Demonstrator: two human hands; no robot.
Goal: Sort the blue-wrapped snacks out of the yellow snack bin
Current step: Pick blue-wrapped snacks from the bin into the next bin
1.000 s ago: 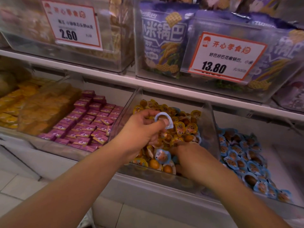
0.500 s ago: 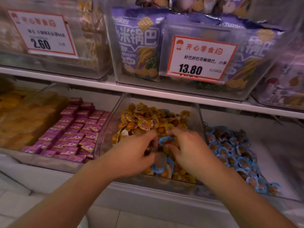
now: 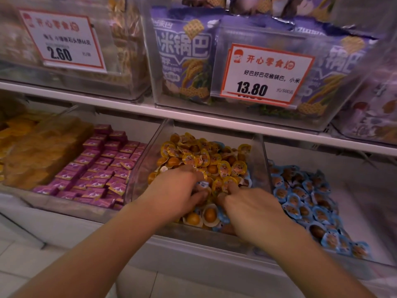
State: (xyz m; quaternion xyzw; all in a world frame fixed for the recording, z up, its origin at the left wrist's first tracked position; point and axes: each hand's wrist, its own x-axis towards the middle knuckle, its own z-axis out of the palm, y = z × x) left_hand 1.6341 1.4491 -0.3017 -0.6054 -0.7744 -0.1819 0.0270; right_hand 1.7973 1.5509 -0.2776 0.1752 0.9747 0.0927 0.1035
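Both hands dig in the yellow snack bin [image 3: 263,164] at its front edge. A blue-wrapped snack [image 3: 203,184] sits at the left hand's [image 3: 176,193] fingertips, nearer than the right hand [image 3: 250,208]. Whether either grip has closed on anything cannot be told.

Both hands [image 3: 217,203] among yellow snacks [image 3: 206,160] inside clear bin [image 3: 146,168], blue-wrapped ones [image 3: 305,198] beside.

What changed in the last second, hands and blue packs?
The left hand, which held a blue-rimmed pack up a second ago, has dropped into the yellow snack bin. The right hand moved up beside it; both sets of fingers now dig in the pile, grip unclear. The blue snacks in the bin to the right look unchanged.
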